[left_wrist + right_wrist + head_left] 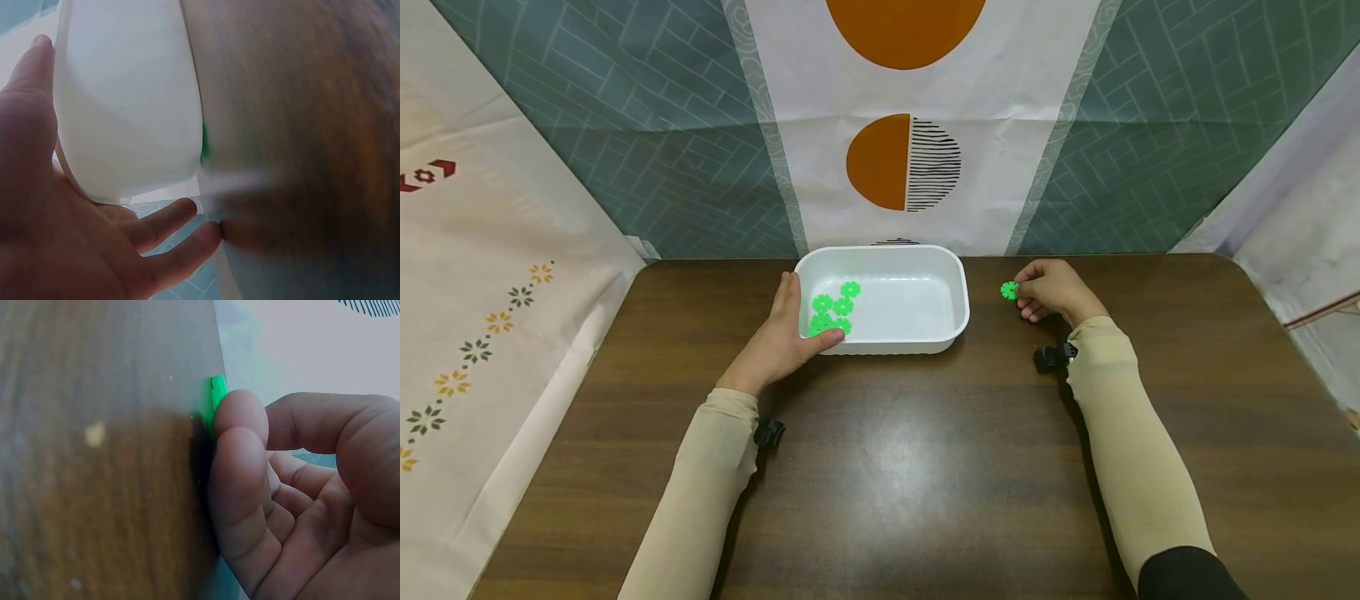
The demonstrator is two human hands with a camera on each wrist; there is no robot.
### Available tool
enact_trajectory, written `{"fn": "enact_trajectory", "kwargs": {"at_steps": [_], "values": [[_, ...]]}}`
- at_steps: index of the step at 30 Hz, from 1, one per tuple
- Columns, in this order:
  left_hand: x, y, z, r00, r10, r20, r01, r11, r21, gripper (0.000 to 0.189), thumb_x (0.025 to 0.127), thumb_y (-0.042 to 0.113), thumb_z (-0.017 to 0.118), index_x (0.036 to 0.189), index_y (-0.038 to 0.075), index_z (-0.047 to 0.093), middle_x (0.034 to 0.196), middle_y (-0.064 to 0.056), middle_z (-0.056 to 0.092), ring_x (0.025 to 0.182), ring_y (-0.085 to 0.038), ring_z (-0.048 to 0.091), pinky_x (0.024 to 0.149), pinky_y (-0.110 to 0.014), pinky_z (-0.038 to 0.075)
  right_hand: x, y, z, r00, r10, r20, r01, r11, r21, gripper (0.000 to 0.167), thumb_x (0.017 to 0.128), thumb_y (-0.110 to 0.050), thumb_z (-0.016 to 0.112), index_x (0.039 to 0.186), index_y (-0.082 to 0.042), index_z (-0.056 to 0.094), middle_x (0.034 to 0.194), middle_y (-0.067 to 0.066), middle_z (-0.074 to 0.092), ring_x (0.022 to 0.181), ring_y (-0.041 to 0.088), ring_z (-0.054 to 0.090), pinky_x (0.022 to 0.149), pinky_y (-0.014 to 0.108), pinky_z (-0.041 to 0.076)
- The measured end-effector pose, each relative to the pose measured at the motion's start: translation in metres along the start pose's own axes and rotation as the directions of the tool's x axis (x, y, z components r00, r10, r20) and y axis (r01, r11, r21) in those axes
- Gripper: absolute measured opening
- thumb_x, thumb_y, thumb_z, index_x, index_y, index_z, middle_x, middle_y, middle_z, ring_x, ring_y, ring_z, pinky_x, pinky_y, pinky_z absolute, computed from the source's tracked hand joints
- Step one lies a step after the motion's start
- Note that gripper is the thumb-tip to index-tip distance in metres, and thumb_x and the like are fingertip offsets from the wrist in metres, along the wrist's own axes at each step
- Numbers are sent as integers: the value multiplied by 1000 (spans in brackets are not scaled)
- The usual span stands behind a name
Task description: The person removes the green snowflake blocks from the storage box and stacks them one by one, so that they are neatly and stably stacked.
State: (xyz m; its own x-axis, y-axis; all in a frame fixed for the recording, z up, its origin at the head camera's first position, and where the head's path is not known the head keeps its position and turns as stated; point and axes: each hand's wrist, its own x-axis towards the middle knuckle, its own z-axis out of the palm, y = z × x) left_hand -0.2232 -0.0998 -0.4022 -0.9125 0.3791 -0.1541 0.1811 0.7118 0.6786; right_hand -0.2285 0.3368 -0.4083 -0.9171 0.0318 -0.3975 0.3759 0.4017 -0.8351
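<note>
Right hand [1051, 292]: narrow pinch, thumb and forefinger together on a green piece [1007, 290]; remaining fingers curled in toward the palm.
Pinched piece: small, round, notched along the rim; sits at the fingertips, to the right of the tray and apart from it. Seen nearly edge-on from the right wrist, close to the wood; cannot tell whether it touches.
Left hand [778, 337]: spread wide at the tray's left end, fingers along the end wall, thumb laid over the near rim close to the corner.
White tray [910, 304]: oblong, rounded corners, upright near the table's far edge, long side running left to right. Right half of its floor bare.
Tray pieces [822, 303]: several, same bright green and notched shape as the pinched one, clustered at the left end; some overlap near the thumb, so exact count unclear.
Wrists: a small black device [1054, 357] on each; pale sleeves [700, 483] on both forearms, a black band [1187, 575] farther up the right one.
Table [895, 467]: dark brown wood grain, pale glare toward the middle.
Backdrop [685, 125]: teal brick pattern either side of a white strip bearing orange discs [880, 162].
Left side: pale cloth [475, 208] with a row of small flowers.
</note>
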Motion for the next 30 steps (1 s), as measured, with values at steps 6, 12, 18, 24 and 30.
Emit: {"fn": "enact_trajectory", "kwargs": {"at_steps": [6, 12, 18, 24, 30], "values": [[0, -1, 0, 1000, 7, -3, -7, 1000, 4, 120, 90, 58, 70, 160, 13, -17, 165, 2, -24, 149, -40, 18, 114, -54, 27, 0, 0, 1, 1000, -8, -12, 8, 1000, 3, 26, 101, -6, 58, 122, 9, 51, 82, 13, 64, 59, 17, 65, 60, 32, 58], [1, -1, 0, 1000, 7, -3, -7, 1000, 18, 121, 89, 62, 68, 160, 15, -18, 165, 1, -24, 149, -40, 19, 114, -55, 27, 0, 0, 2, 1000, -14, -22, 14, 1000, 2, 24, 100, -3, 59, 120, 9, 51, 80, 13, 63, 58, 16, 64, 58, 31, 57], [-1, -2, -2, 1000, 5, -6, -5, 1000, 15, 120, 90, 61, 68, 160, 14, -18, 165, 2, -25, 149, -41, 18, 114, -55, 27, 0, -3, 3, 1000, -19, -17, 18, 1000, -3, 24, 100, -3, 58, 120, 9, 51, 80, 13, 62, 58, 16, 64, 58, 31, 57], [-2, -3, -3, 1000, 0, -5, 0, 1000, -3, 121, 89, 62, 68, 160, 14, -17, 165, 3, -25, 149, -40, 19, 115, -55, 26, 1, -4, 3, 1000, -9, -10, 9, 1000, 2, 26, 102, -6, 55, 123, 9, 49, 80, 13, 63, 58, 16, 64, 59, 31, 57], [-1, -2, -1, 1000, 1, 4, -1, 1000, 0, 124, 86, 68, 67, 160, 15, -18, 165, 4, -25, 149, -39, 21, 114, -53, 28, -2, 0, 2, 1000, 1, -25, -1, 1000, 17, 29, 104, -10, 53, 126, 8, 49, 78, 12, 63, 58, 16, 63, 59, 32, 57]]}}
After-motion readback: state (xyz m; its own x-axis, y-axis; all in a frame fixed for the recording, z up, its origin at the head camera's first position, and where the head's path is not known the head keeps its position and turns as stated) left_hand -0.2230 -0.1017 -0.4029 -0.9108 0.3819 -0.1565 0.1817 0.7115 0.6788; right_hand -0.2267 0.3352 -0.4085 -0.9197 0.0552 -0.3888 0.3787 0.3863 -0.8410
